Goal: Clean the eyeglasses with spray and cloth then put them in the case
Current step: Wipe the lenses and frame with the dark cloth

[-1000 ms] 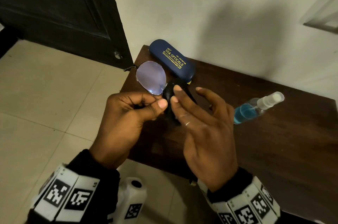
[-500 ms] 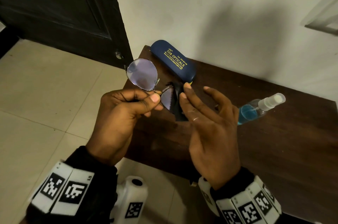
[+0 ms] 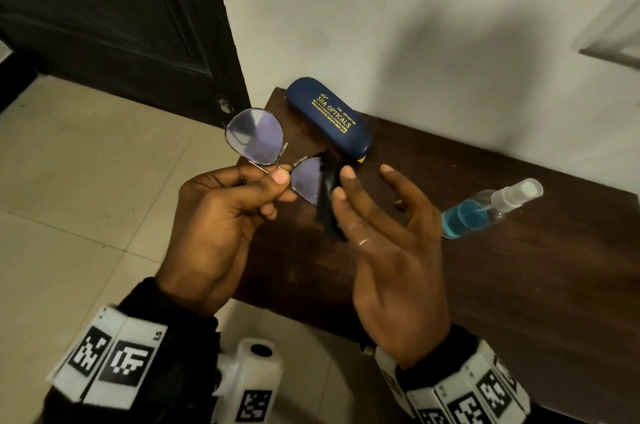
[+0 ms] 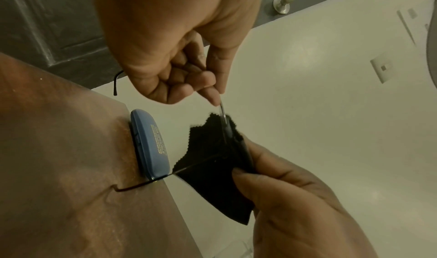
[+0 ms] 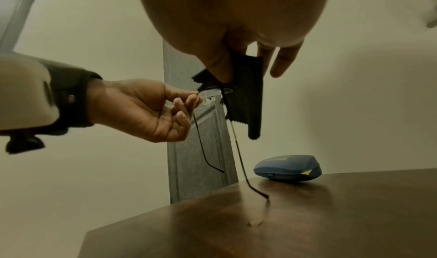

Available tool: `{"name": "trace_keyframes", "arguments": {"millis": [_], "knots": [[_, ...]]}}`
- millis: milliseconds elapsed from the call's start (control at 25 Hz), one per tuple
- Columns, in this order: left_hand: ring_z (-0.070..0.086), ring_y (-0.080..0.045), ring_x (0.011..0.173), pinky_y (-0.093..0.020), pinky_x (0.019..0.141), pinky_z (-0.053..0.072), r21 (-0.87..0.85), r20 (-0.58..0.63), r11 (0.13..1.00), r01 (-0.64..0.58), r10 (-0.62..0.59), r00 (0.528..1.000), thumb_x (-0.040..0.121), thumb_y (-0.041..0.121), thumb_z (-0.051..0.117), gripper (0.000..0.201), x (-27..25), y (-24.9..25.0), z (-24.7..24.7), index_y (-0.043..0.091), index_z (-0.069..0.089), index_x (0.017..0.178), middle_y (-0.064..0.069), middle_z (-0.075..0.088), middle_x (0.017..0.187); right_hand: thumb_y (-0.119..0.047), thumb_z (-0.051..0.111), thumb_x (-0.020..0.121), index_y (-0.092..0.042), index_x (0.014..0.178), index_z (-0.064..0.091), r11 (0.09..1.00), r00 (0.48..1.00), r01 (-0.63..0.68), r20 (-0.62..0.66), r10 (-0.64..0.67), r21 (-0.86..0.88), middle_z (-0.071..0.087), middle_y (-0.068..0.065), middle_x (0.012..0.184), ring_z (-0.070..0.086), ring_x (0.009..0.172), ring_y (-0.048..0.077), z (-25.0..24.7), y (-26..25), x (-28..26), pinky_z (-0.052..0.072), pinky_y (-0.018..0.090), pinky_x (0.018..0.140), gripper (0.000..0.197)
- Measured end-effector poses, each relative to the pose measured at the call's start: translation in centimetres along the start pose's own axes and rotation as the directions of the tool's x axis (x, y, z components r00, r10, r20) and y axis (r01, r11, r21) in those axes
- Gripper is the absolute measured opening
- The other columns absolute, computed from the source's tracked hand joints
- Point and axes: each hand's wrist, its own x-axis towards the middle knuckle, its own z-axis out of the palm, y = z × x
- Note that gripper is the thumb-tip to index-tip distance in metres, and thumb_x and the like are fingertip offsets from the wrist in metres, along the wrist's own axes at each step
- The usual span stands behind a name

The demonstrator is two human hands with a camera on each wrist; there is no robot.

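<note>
My left hand (image 3: 273, 181) pinches the thin metal eyeglasses (image 3: 254, 136) at the bridge, above the table's left end. My right hand (image 3: 341, 184) pinches the black cloth (image 3: 329, 212) around the right lens (image 3: 306, 177), thumb underneath in the right wrist view. The temples hang down, and one temple tip (image 5: 264, 195) nearly touches the table. In the left wrist view the cloth (image 4: 212, 168) drapes below my right thumb. The blue case (image 3: 329, 122) lies closed at the table's back left. The spray bottle (image 3: 485, 212) with blue liquid lies on its side to the right.
The dark wooden table (image 3: 502, 285) stands against a white wall. A dark door (image 3: 104, 7) and a tiled floor (image 3: 69, 198) are to the left. The case (image 5: 287, 166) sits near the table's corner.
The glasses have tilted and moved left, so more of the right lens shows beside the cloth. My right fingers have slid the cloth toward the lens's outer side.
</note>
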Motion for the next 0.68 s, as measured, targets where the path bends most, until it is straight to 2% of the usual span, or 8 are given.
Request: {"name": "trace_keyframes", "arguments": {"millis": [40,120,240,400,480,560,600,680], "knots": [[0.052,-0.01,0.053,-0.015,0.055,0.048,-0.015,-0.004,1.0,0.002,-0.003,1.0,0.063,0.014,0.064,0.011,0.1,0.0,0.0,0.012,0.072,0.056,-0.005,0.065,0.058,-0.012,0.042,0.079,-0.013,0.122,0.064,0.999,0.999,0.034,0.02,-0.034,0.002,0.054,-0.002,0.137,0.036,0.131,0.031,0.1,-0.3,-0.1,0.035,0.043,0.095,0.048],[0.051,-0.011,0.055,-0.016,0.056,0.047,-0.033,-0.012,0.999,0.008,-0.008,1.0,0.063,0.013,0.064,0.012,0.2,-0.1,0.1,0.012,0.072,0.054,-0.005,0.064,0.057,-0.012,0.042,0.079,-0.015,0.123,0.063,0.999,0.998,0.046,0.036,-0.046,0.001,0.053,-0.003,0.137,0.036,0.132,0.031,0.2,-0.3,-0.2,0.032,0.042,0.095,0.049],[0.054,-0.015,0.06,-0.016,0.057,0.049,-0.024,-0.011,1.0,0.003,-0.004,1.0,0.063,0.015,0.064,0.011,0.1,-0.3,0.1,0.013,0.073,0.056,-0.006,0.065,0.06,-0.012,0.041,0.079,-0.012,0.123,0.064,0.998,0.998,-0.061,-0.017,0.061,-0.002,0.056,0.0,0.135,0.036,0.133,0.031,0.1,0.4,0.0,0.038,0.05,0.094,0.049],[0.056,-0.011,0.056,-0.017,0.056,0.051,-0.046,0.015,0.999,0.013,-0.012,1.0,0.064,0.016,0.067,0.011,-0.2,-1.0,0.5,0.007,0.074,0.066,-0.009,0.068,0.066,-0.014,0.038,0.082,-0.01,0.125,0.062,0.991,0.989,-0.134,-0.055,0.135,0.023,0.056,0.003,0.135,0.032,0.137,0.032,0.3,0.0,0.1,0.038,0.056,0.095,0.049],[0.057,-0.01,0.057,-0.018,0.057,0.051,-0.056,0.038,0.998,0.012,-0.01,0.999,0.067,0.014,0.068,0.011,-0.5,-1.8,1.0,0.006,0.074,0.071,-0.009,0.068,0.068,-0.017,0.038,0.083,-0.013,0.126,0.061,0.994,0.994,-0.109,-0.028,0.109,-0.005,0.052,0.001,0.139,0.028,0.139,0.033,0.4,-0.6,0.1,0.034,0.054,0.098,0.05],[0.055,-0.01,0.058,-0.018,0.059,0.051,-0.056,0.071,0.998,-0.008,0.012,0.997,0.071,0.012,0.067,0.009,-0.9,-2.6,1.6,0.007,0.074,0.071,-0.007,0.063,0.065,-0.018,0.038,0.083,-0.015,0.127,0.06,0.995,0.997,-0.078,-0.007,0.078,-0.057,0.049,-0.002,0.142,0.026,0.14,0.033,0.4,-0.6,0.1,0.028,0.047,0.102,0.05],[0.055,-0.01,0.058,-0.019,0.059,0.051,-0.06,0.076,0.998,-0.007,0.012,0.997,0.072,0.012,0.066,0.008,-1.0,-2.9,1.9,0.008,0.074,0.071,-0.007,0.062,0.065,-0.018,0.038,0.081,-0.016,0.128,0.06,0.992,0.995,-0.097,-0.006,0.097,-0.085,0.049,-0.002,0.142,0.025,0.14,0.033,0.3,-0.3,0.2,0.026,0.045,0.102,0.051],[0.057,-0.01,0.059,-0.018,0.06,0.051,-0.071,0.072,0.997,0.012,-0.006,0.997,0.069,0.014,0.069,0.01,-1.1,-3.3,2.3,0.009,0.076,0.073,-0.01,0.067,0.069,-0.018,0.037,0.077,-0.015,0.129,0.059,0.974,0.981,-0.192,-0.018,0.191,-0.121,0.051,-0.002,0.14,0.023,0.141,0.033,-0.2,0.5,0.5,0.027,0.05,0.104,0.056]]}}
